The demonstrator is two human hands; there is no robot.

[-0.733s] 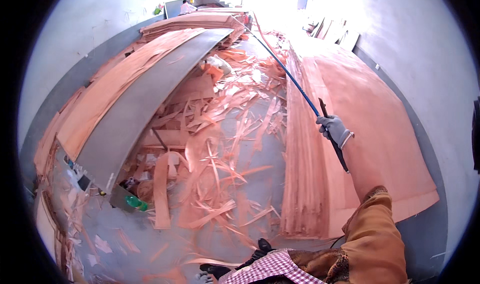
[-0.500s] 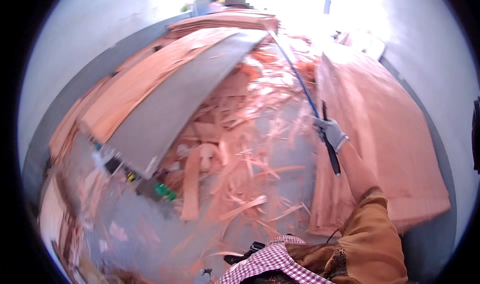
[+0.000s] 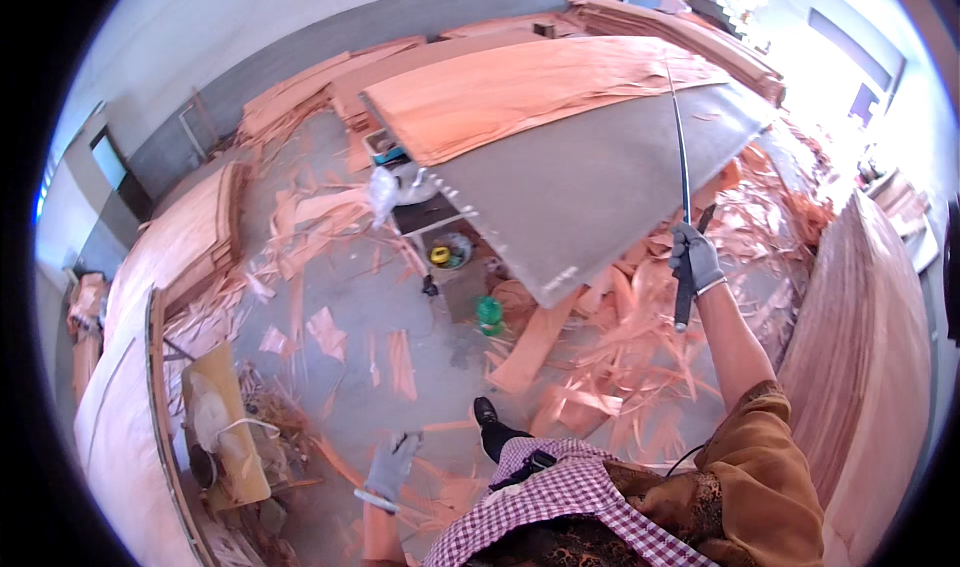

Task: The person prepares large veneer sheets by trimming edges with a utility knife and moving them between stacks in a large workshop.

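Note:
My right hand (image 3: 699, 257), in a grey glove, is closed around a long thin rod (image 3: 683, 147). The rod points away over the grey tabletop (image 3: 600, 187). A dark-handled tool (image 3: 684, 302) is in the same grip; its kind is not clear. Thin orange-brown wood veneer sheets (image 3: 530, 97) cover the far side of the tabletop, and the rod's far end appears over them. My left hand (image 3: 392, 465), also gloved, hangs low at my left side with nothing in it. Its fingers are stretched out.
Veneer scraps (image 3: 600, 387) litter the floor ahead. A tall veneer stack (image 3: 860, 337) stands at the right, another stack (image 3: 190, 237) at the left. Under the table's near corner are a green plastic container (image 3: 489, 314) and a low shelf (image 3: 440, 232) holding small items. A yellowish board (image 3: 225, 422) stands lower left.
My view has swung left, so the table now lies more to the right and the left stacks show. My left hand has come further into view. My right hand still holds the rod.

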